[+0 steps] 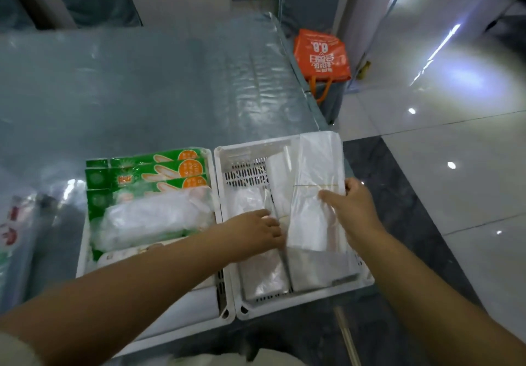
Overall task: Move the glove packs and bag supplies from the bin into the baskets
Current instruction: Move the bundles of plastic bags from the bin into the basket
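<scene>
Two white slotted baskets sit side by side at the near edge of the counter (136,86), which is covered in clear plastic sheeting. The left basket (81,254) holds green boxed packs (148,172) stacked toward its far end, with a clear bag of white gloves (148,217) lying across them. The right basket (307,300) holds flat bundles of clear plastic bags laid lengthwise. Your right hand (355,206) grips the right edge of the tall bag bundle (313,194), thumb on top near its rubber band, fingers curled behind; the bundle lies along the basket's right side, its far end reaching over the far rim. Your left hand (256,231) reaches across into the right basket, fingers relaxed and resting on a shorter bag bundle (262,268) just beside the tall one; you cannot tell whether it pinches anything. Another flat white pack (280,183) lies between the two bundles farther back. At the far left edge sits a blurred clear bag (17,223) with red print. An orange tote bag (321,55) stands on the floor beyond the counter's far right corner.
</scene>
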`<state>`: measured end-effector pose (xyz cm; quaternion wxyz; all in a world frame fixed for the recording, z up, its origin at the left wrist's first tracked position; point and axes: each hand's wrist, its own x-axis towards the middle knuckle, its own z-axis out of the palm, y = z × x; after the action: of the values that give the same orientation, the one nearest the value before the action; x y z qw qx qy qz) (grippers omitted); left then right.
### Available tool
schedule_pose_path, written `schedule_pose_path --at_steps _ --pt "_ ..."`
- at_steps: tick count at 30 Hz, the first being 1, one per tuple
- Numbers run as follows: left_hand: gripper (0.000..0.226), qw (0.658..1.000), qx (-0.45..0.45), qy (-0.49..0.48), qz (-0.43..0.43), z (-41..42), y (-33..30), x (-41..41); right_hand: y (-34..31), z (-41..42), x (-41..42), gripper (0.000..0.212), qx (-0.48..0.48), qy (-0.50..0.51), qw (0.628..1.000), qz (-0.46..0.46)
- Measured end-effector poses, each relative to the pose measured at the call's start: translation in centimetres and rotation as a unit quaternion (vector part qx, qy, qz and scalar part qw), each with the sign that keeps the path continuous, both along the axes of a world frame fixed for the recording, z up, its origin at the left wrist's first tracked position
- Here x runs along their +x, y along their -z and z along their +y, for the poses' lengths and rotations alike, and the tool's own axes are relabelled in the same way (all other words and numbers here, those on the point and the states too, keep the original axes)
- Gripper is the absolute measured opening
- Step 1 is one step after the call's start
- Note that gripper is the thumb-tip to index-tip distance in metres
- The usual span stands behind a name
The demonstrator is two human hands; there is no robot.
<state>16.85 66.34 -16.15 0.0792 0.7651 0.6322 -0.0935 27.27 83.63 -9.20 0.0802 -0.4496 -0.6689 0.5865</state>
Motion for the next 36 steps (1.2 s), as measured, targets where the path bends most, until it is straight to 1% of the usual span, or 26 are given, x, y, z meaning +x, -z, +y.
schedule_pose_path --at_steps 3,5,9,12,14,16,18,20,22,23,25,27,29,31,33,35,36 --pt "0.041 0.999 -0.001 0.026 0.029 0.4 0.0 -0.1 0.5 0.1 0.4 0.031 0.001 0.005 1.000 -0.002" --pt "0.035 0.998 0.016 0.040 0.056 0.5 -0.1 -0.2 0.9 0.0 0.4 0.030 0.002 0.005 1.000 0.000" --pt "0.026 0.997 0.009 0.043 0.058 0.5 -0.4 -0.8 1.5 0.1 0.3 0.029 0.002 0.001 1.000 -0.010" --pt "0.025 0.999 -0.036 0.020 0.013 0.5 -0.5 -1.3 1.8 0.3 0.3 0.031 0.005 -0.007 1.000 -0.011" --pt "0.025 0.997 -0.077 0.002 -0.001 0.5 -0.9 -1.4 1.9 0.3 0.3 0.031 0.007 -0.010 1.000 -0.006" --pt "0.020 0.996 -0.086 -0.022 -0.014 0.1 -1.7 -1.5 1.9 0.2 0.4 0.030 0.007 -0.016 1.000 -0.004" --pt "0.013 0.997 -0.038 -0.056 -0.043 -0.3 -3.6 -1.7 1.8 0.3 0.4 0.029 0.010 -0.024 1.000 0.000" --pt "0.011 0.988 0.072 -0.106 -0.083 -1.0 -6.1 -2.3 1.6 0.3 0.4 0.029 0.025 -0.031 0.999 0.002" --pt "0.021 0.959 0.197 -0.174 -0.104 -1.9 -8.9 -3.1 1.4 0.1 0.4 0.030 0.046 -0.038 0.998 -0.001" --pt "0.021 0.941 0.242 -0.211 -0.108 -2.6 -10.2 -3.5 1.4 0.0 0.3 0.030 0.053 -0.045 0.998 -0.004" --pt "0.013 0.899 0.312 -0.282 -0.122 -4.0 -12.3 -4.1 1.6 -0.7 0.2 0.029 0.054 -0.066 0.996 -0.007" --pt "0.015 0.850 0.363 -0.359 -0.128 -5.6 -13.2 -4.4 2.2 -2.1 -0.1 0.026 0.057 -0.093 0.994 -0.011" --pt "0.022 0.791 0.385 -0.453 -0.146 -6.9 -13.1 -4.5 3.0 -4.0 -0.6 0.024 0.063 -0.118 0.991 -0.018" --pt "0.030 0.718 0.385 -0.541 -0.209 -7.9 -12.6 -4.3 4.1 -6.0 -0.9 0.021 0.062 -0.141 0.988 -0.031" --pt "0.040 0.658 0.389 -0.586 -0.270 -8.7 -11.9 -4.0 5.3 -7.8 -0.9 0.021 0.057 -0.158 0.985 -0.043" --pt "0.044 0.617 0.401 -0.606 -0.301 -9.4 -11.5 -3.8 6.2 -9.1 -0.8 0.023 0.067 -0.186 0.978 -0.061" --pt "0.042 0.607 0.406 -0.608 -0.310 -9.6 -11.4 -3.7 6.6 -9.5 -0.6 0.024 0.085 -0.206 0.972 -0.075"
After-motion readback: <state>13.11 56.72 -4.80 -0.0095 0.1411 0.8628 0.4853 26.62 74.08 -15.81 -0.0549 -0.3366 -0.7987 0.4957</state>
